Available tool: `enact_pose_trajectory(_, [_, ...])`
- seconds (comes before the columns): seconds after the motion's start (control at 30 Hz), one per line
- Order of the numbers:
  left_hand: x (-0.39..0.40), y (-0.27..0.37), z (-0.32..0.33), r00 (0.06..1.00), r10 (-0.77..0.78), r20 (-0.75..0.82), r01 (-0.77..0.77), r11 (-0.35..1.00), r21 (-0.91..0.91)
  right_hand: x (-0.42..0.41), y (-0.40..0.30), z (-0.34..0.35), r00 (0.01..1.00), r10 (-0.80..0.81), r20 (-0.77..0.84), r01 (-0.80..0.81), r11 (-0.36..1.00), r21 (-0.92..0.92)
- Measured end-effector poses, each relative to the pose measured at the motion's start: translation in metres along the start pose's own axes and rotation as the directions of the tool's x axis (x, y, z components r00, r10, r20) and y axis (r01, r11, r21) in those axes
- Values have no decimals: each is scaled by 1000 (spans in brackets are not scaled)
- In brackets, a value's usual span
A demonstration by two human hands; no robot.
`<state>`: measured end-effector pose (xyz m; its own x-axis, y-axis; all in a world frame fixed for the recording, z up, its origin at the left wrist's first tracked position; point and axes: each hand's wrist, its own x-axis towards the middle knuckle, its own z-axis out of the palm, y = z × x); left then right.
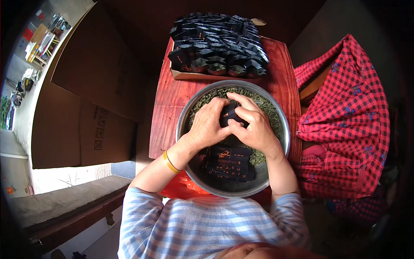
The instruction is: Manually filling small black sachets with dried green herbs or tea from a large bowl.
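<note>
Over a wide metal basin (183, 122) of dried green leaves (268, 113), my left hand (208, 121) and my right hand (254, 124) hold one small black packet (227, 114) between them. The fingers of both hands close around its sides and partly cover it, so its mouth is hard to make out. Several flat black packets (229, 163) with orange print lie overlapped in the near part of the basin, below my wrists. A light, narrow scoop-like piece (257, 102) rests on the leaves beyond my right fingers.
Behind the basin, a shallow cardboard box (200, 76) holds many upright black packets (220, 45), the front ones open with leaves inside. Both stand on a red wooden table (165, 106). Large cardboard (87, 97) rises at left; red checked cloth (346, 119) drapes at right. A red plastic bag (184, 187) lies below the basin.
</note>
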<state>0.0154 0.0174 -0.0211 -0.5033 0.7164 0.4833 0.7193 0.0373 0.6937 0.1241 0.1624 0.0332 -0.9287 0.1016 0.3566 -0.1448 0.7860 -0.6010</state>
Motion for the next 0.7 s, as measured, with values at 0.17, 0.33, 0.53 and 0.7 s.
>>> enact_pose_trajectory(0.17, [-2,1,1,993,-113,35,116,989,-94,0,7,-8,996,3,84,-9,998,70])
enact_pose_trajectory(0.33, [-3,3,1,989,-146,34,148,984,-100,-1,14,-12,992,40,119,-53,993,109])
enact_pose_trajectory(0.53, [-1,6,-2,983,-181,33,184,976,-116,-1,31,-16,978,-24,206,-15,983,185])
enact_pose_trajectory(0.7, [1,5,-3,973,-228,38,231,966,-117,1,26,-15,987,39,157,-88,945,316])
